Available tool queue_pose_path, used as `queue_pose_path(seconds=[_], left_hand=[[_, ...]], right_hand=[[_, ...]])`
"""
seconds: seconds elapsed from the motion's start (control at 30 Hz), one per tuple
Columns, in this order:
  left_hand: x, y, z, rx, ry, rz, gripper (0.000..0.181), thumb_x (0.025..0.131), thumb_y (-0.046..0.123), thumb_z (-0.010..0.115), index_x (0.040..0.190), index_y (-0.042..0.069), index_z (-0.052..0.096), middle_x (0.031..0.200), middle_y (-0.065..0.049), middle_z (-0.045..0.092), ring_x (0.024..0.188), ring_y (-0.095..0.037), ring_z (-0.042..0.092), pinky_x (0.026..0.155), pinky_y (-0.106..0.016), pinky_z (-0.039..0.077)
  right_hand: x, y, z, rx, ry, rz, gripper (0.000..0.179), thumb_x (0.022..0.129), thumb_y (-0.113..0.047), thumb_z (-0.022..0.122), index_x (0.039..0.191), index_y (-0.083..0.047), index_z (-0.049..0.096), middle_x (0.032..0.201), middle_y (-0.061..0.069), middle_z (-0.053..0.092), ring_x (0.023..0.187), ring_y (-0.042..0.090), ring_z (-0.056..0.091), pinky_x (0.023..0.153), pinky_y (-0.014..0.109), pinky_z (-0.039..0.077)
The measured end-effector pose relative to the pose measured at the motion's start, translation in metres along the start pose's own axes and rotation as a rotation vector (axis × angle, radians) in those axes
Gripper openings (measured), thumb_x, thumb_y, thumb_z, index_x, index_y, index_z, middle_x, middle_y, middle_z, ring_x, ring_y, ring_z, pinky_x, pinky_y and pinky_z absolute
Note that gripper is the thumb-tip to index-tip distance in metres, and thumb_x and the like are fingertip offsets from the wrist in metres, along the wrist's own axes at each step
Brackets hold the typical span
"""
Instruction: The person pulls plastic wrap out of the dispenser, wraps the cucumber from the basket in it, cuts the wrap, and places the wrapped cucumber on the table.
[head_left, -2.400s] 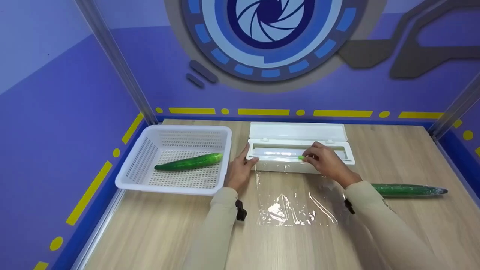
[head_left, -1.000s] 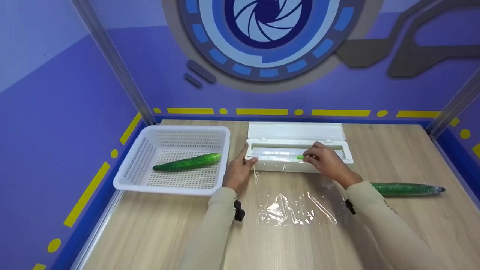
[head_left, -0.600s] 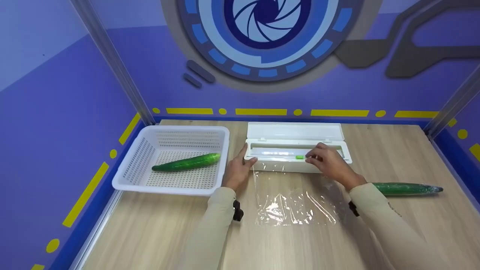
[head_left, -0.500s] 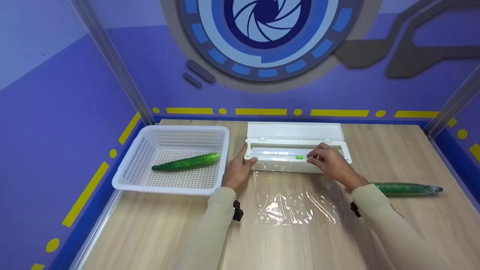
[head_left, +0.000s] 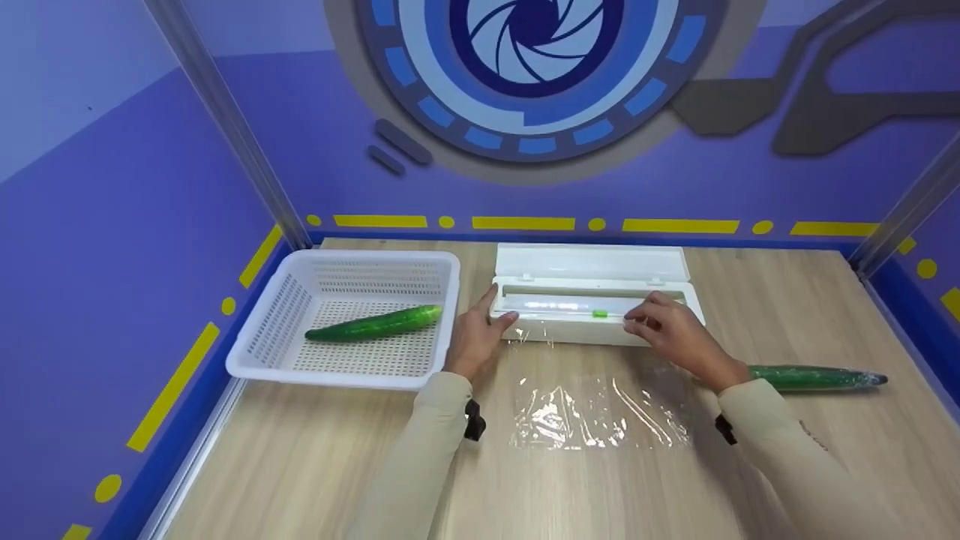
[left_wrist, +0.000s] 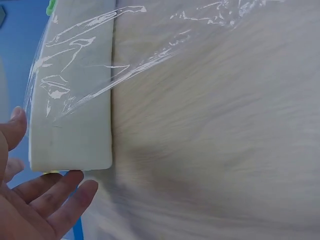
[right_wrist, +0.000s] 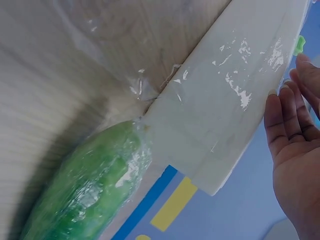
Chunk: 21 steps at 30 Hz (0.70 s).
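Observation:
A white cling film dispenser stands at the back of the table, its lid raised and a roll of film inside. My left hand grips its left end, thumb at the front corner and fingers against the end face. Beside the green cutter slider, my right hand has its fingertips at the dispenser's front rail, apart from the slider, fingers loosely bent. I see nothing held in it. Clear cling film hangs over the front face and spreads on the table.
A white plastic basket at the left holds a cucumber. On the right lies another cucumber, wrapped in film, partly behind the right wrist. Patterned blue panels close off the back and sides of the table.
My right hand has let go of the green slider and shifted right along the rail. The film has shifted slightly at the front of the dispenser. The left hand stays in place.

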<state>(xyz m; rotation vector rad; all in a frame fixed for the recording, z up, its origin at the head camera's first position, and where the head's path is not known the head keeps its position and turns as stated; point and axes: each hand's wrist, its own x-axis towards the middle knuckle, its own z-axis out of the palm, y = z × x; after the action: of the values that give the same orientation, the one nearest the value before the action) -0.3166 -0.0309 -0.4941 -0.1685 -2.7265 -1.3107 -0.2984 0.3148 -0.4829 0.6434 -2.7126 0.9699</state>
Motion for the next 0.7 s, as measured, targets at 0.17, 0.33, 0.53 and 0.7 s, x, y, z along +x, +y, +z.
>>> queue_pose_path(seconds=[0.17,0.33,0.53,0.7], left_hand=[[0.002,0.002,-0.002,-0.029,-0.003,0.019,0.057,0.104,0.028,0.071,0.155,0.008,0.055,0.153,-0.015,0.055,0.141,-0.035,0.052,0.119,-0.044,0.038],[0.004,0.004,-0.002,-0.009,0.016,0.009,0.052,0.104,0.019,0.069,0.152,0.003,0.056,0.15,-0.018,0.058,0.139,-0.036,0.054,0.118,-0.044,0.039],[0.003,0.014,-0.006,0.028,0.057,0.084,0.05,0.104,0.015,0.07,0.149,-0.002,0.057,0.146,-0.022,0.06,0.137,-0.038,0.057,0.116,-0.045,0.041],[0.003,0.027,-0.018,0.03,0.054,0.148,0.052,0.103,0.017,0.071,0.149,-0.003,0.056,0.148,-0.024,0.059,0.139,-0.039,0.054,0.118,-0.046,0.039]], right_hand=[[-0.008,0.002,-0.003,0.017,-0.018,0.02,0.01,0.099,-0.009,0.077,0.108,-0.006,0.079,0.097,0.0,0.061,0.087,0.017,0.062,0.072,0.027,0.053],[-0.017,0.003,-0.005,0.023,-0.018,0.029,0.013,0.099,-0.01,0.077,0.111,-0.005,0.079,0.097,-0.001,0.061,0.087,0.017,0.061,0.072,0.026,0.053],[-0.03,0.005,-0.006,-0.013,0.005,-0.025,0.014,0.095,-0.003,0.08,0.109,-0.003,0.079,0.096,-0.002,0.062,0.083,0.015,0.061,0.069,0.027,0.054],[-0.044,0.007,-0.006,-0.046,-0.009,-0.02,0.02,0.091,0.002,0.081,0.11,-0.004,0.078,0.094,-0.003,0.062,0.08,0.013,0.059,0.067,0.028,0.054]])
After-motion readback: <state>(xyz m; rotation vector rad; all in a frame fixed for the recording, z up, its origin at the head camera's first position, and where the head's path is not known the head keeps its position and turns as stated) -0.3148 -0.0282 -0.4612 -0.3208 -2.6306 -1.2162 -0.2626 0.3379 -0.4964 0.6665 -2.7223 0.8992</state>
